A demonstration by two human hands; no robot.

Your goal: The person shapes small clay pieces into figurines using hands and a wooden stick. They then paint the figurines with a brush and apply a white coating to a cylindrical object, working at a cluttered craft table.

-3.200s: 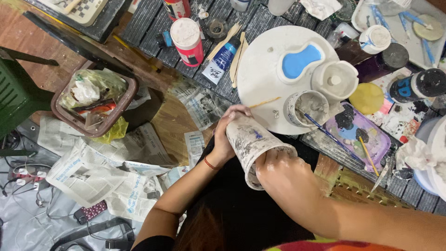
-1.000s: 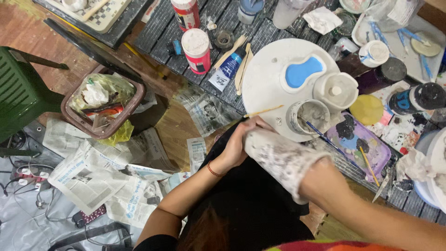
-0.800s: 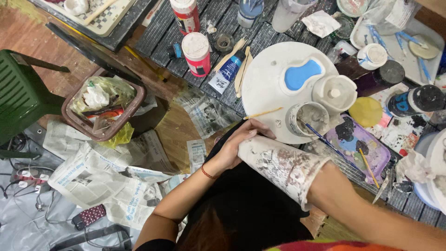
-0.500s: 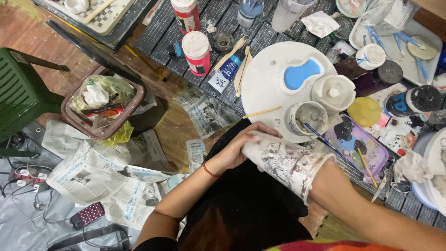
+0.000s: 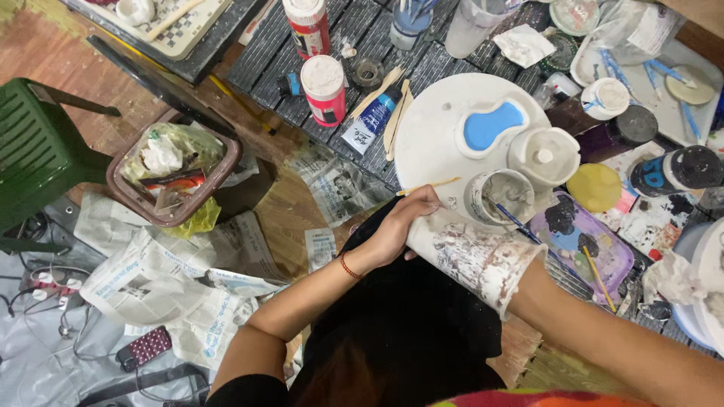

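The left hand (image 5: 398, 226) is wrapped around the narrow closed end of a white, paint-smeared vase (image 5: 471, 255), fingers curled over its base and a thin wooden stick (image 5: 430, 185) pinched against them, its tip pointing out over the round white board (image 5: 445, 136). The vase lies tilted on its side just below that board's near edge, with its wide mouth facing the person. The right forearm (image 5: 603, 339) goes straight into that mouth, so the right hand is hidden inside the vase and whether it is open or clenched cannot be told. On the round white board sits a blue, bean-shaped pool of paint (image 5: 492, 125) in a shallow white dish, and at the board's right edge stand a white lidded pot (image 5: 543, 154) and a small cup of greyish wash (image 5: 501, 196), which seems to hold a blue-handled brush, though the angle makes that hard to confirm. Just right of the board lie a purple tray (image 5: 584, 245) blotched with dark paint and a yellow lid (image 5: 594, 187). Left of the board, a blue paint tube (image 5: 367, 120) lies beside a red bottle with a white cap (image 5: 323, 89). Farther left of the board, on the floor, are a brown bin (image 5: 175, 177) of scraps, crumpled newspaper (image 5: 158, 283) and a green plastic stool (image 5: 41, 151).
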